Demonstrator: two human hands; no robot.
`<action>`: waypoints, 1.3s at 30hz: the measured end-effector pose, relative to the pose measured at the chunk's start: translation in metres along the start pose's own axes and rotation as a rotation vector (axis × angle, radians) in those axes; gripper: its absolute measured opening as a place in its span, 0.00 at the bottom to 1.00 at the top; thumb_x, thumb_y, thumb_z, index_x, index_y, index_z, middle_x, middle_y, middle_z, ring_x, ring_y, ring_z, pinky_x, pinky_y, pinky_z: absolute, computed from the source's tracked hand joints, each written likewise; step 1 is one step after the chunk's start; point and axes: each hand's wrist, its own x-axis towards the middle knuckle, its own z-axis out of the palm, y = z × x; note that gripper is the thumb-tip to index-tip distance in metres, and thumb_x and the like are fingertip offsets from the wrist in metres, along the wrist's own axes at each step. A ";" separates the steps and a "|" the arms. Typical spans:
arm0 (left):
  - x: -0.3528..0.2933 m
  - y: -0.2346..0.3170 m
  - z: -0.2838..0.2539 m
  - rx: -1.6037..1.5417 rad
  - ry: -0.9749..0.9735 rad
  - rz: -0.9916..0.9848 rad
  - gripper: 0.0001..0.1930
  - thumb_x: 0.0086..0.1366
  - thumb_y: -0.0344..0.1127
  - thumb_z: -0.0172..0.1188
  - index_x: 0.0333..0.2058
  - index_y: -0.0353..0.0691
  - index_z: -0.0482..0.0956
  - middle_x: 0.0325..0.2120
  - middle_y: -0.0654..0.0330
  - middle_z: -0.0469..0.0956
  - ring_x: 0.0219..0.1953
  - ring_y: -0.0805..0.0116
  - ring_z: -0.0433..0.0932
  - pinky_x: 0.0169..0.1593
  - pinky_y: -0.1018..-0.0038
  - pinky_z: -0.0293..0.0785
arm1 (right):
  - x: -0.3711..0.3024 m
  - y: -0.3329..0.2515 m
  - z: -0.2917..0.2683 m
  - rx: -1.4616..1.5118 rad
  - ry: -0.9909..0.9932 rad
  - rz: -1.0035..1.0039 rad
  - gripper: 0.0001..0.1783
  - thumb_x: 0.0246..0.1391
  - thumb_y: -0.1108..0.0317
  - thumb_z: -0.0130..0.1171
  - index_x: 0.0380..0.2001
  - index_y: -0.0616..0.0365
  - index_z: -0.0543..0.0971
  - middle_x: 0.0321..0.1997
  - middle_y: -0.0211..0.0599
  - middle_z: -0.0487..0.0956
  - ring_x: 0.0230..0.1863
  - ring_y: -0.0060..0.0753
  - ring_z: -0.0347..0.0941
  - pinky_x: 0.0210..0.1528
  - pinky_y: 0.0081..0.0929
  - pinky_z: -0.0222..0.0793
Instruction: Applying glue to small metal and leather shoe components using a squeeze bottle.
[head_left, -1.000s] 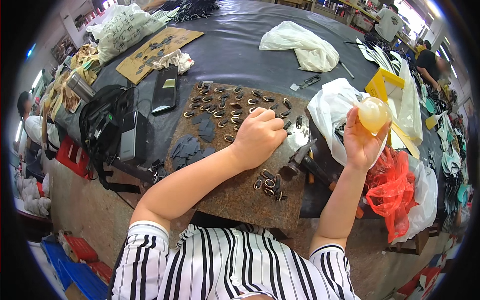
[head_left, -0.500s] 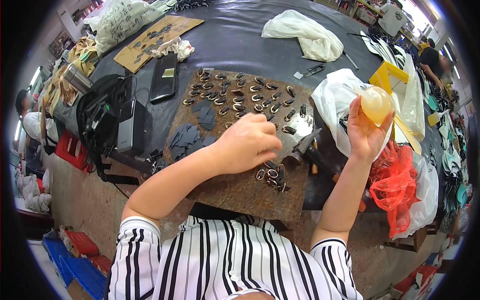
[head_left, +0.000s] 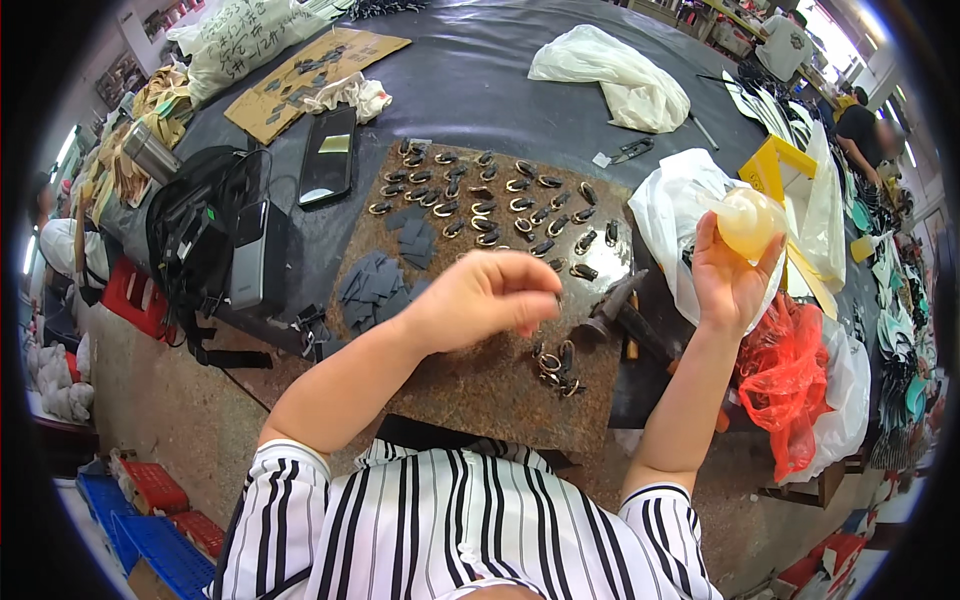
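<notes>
My left hand [head_left: 488,302] hovers over a brown, stained board [head_left: 480,405], its thumb and fingers brought together. A small dark bit shows at the fingertips, too blurred to name. My right hand [head_left: 733,275] is wrapped round a soft, translucent squeeze bottle [head_left: 752,224] of yellowish liquid, its nozzle pointing left. Black strap loops with metal rings [head_left: 487,209] lie in rough rows across the far part of the board. A small cluster of ringed loops [head_left: 560,372] sits to the right of my left hand, nearer me. Dark grey cut pieces [head_left: 372,292] are heaped on the board's left.
A hammer [head_left: 612,305] rests at the board's right edge, beside a white plastic bag [head_left: 665,200] and a red bag [head_left: 785,390]. Leftward are a phone [head_left: 328,155], a grey box-shaped device [head_left: 258,258] and a black backpack [head_left: 190,215]. Snips [head_left: 632,150] lie beyond. Other people work farther off.
My left hand has moved slightly down and left, baring more of the board beyond it. The bottle in my right hand has tipped so its nozzle shows toward the left.
</notes>
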 end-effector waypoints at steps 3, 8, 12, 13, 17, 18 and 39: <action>0.002 0.004 -0.015 -0.568 0.007 -0.122 0.09 0.54 0.31 0.49 0.33 0.35 0.69 0.25 0.58 0.73 0.25 0.77 0.72 0.29 0.83 0.71 | 0.000 0.003 0.000 0.007 0.005 0.018 0.21 0.42 0.61 0.53 0.41 0.54 0.65 0.44 0.37 0.66 0.47 0.38 0.61 0.47 0.40 0.57; 0.004 0.001 -0.016 -0.661 0.041 -0.222 0.10 0.56 0.33 0.46 0.35 0.33 0.68 0.27 0.56 0.72 0.25 0.76 0.72 0.31 0.82 0.72 | 0.000 0.007 0.000 -0.012 0.000 0.037 0.21 0.42 0.61 0.53 0.41 0.54 0.66 0.44 0.37 0.67 0.47 0.38 0.61 0.48 0.40 0.57; 0.004 0.002 -0.013 -0.649 0.073 -0.265 0.12 0.58 0.32 0.41 0.38 0.30 0.65 0.29 0.53 0.72 0.27 0.74 0.73 0.32 0.82 0.72 | 0.001 0.007 -0.002 -0.016 0.035 0.012 0.24 0.41 0.63 0.54 0.44 0.52 0.63 0.46 0.38 0.65 0.48 0.37 0.59 0.47 0.43 0.56; 0.004 0.002 -0.012 -0.649 0.073 -0.264 0.12 0.58 0.32 0.41 0.38 0.30 0.65 0.29 0.53 0.72 0.27 0.74 0.73 0.32 0.82 0.72 | 0.001 0.007 -0.002 -0.016 0.034 0.013 0.24 0.41 0.63 0.54 0.44 0.52 0.63 0.46 0.38 0.65 0.48 0.37 0.59 0.47 0.43 0.56; 0.001 0.002 -0.013 -0.559 0.058 -0.204 0.12 0.57 0.30 0.43 0.39 0.30 0.64 0.29 0.53 0.72 0.27 0.74 0.73 0.33 0.82 0.72 | 0.001 0.009 -0.001 -0.066 0.020 0.004 0.23 0.41 0.62 0.53 0.43 0.54 0.64 0.45 0.37 0.66 0.48 0.37 0.60 0.48 0.41 0.57; 0.001 0.002 -0.013 -0.515 0.057 -0.189 0.13 0.57 0.30 0.43 0.40 0.30 0.64 0.29 0.54 0.72 0.27 0.74 0.73 0.32 0.83 0.72 | 0.000 0.010 0.001 -0.078 0.001 0.007 0.21 0.42 0.62 0.53 0.42 0.55 0.65 0.44 0.36 0.67 0.47 0.37 0.61 0.48 0.40 0.57; -0.003 0.009 -0.013 -0.349 0.089 -0.146 0.08 0.53 0.33 0.52 0.30 0.34 0.70 0.21 0.59 0.73 0.21 0.76 0.73 0.25 0.84 0.71 | -0.028 0.027 0.011 -0.699 -0.318 -0.366 0.25 0.43 0.58 0.51 0.45 0.54 0.61 0.48 0.34 0.63 0.50 0.35 0.58 0.52 0.38 0.51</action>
